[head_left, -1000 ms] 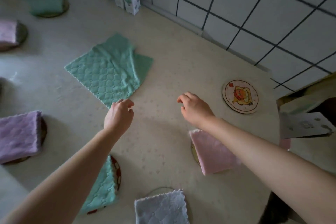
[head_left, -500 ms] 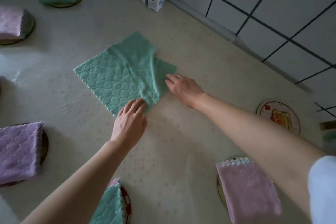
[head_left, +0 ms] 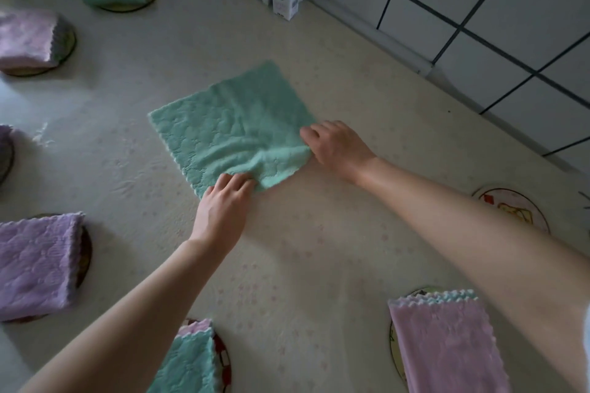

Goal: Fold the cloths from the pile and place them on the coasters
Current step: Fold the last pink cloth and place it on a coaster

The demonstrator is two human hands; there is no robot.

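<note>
At the near edge of the green cloth (head_left: 230, 124), which lies opened out on the table (head_left: 319, 249), your left hand (head_left: 220, 212) pinches the bunched near corner in curled fingers, while your right hand (head_left: 340, 147) nips the right-hand corner the same way. Draw the two corners apart to flatten the ridge between them (soft pile like this will likely crease if folded over it). Then carry that edge to the far edge, corners matched, before heading for the uncovered printed coaster (head_left: 514, 210) well to the cloth's right.
</note>
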